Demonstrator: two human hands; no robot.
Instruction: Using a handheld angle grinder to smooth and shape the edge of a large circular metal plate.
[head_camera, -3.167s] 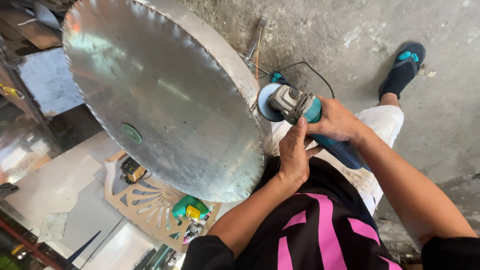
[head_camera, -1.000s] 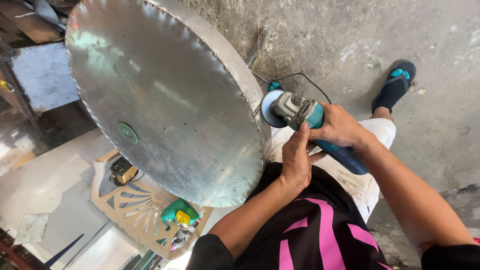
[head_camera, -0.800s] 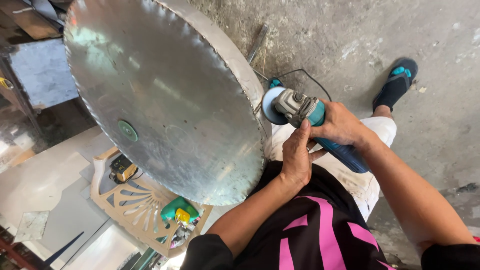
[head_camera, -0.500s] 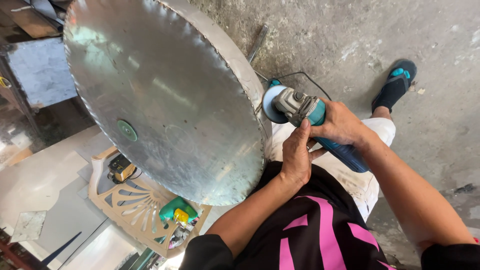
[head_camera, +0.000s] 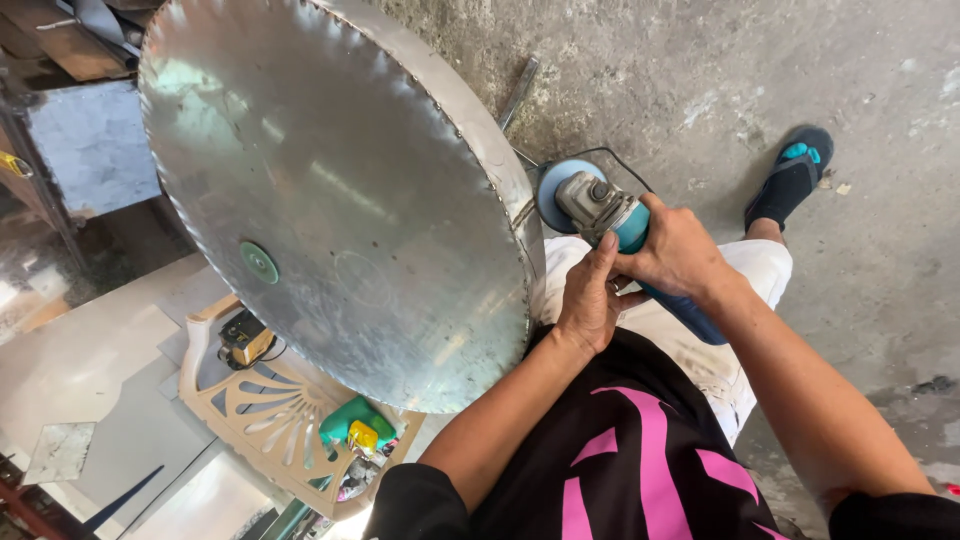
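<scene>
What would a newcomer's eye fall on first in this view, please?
First, the big round sheet-metal drum lid with its scalloped rim, tilted and filling the upper left. At its right edge, the right hand grips a teal angle grinder, its disc at the lid's rim, with the left hand steadying it from below. Lower left, a cream plastic chair holds small tools.

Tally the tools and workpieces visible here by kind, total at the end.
Angle grinder, gripped by left hand and right hand: 1
Large round sheet-metal drum: 1
Loose green disc lying on the drum: 1
Yellow-black device on the plastic chair: 1
Green and yellow item on the same chair: 1
Total: 5
</scene>
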